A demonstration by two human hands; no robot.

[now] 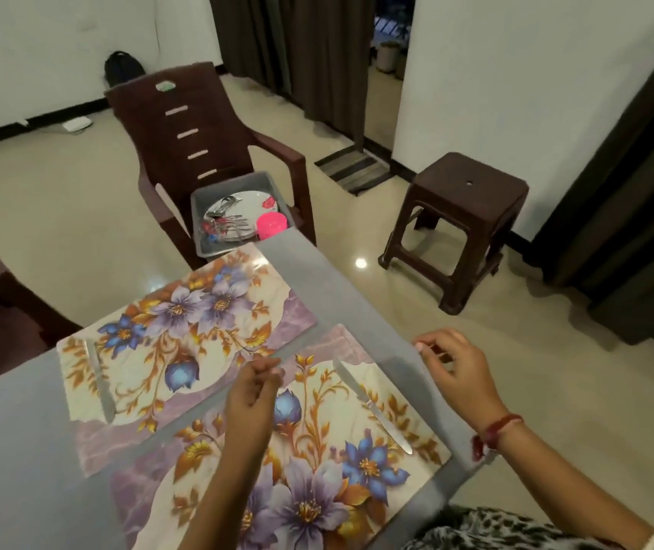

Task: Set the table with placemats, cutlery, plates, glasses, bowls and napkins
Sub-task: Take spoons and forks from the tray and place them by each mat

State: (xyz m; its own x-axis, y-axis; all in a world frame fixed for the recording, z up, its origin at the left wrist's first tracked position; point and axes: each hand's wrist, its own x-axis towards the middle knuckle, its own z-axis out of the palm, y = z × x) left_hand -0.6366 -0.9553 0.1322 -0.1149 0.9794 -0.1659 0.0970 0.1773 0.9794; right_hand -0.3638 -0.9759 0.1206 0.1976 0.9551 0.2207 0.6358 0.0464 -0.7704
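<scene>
Knife (373,406) btwn L grip (254,394), R grip (458,371)

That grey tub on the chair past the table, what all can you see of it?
The grey tub is a rectangular, open-topped bin, plastic by the look. It sits on the seat of the brown chair, its near end partly hidden behind the table corner. Inside lie a white plate with a red flower, a heap of cutlery on it, and a pink cup.
</scene>
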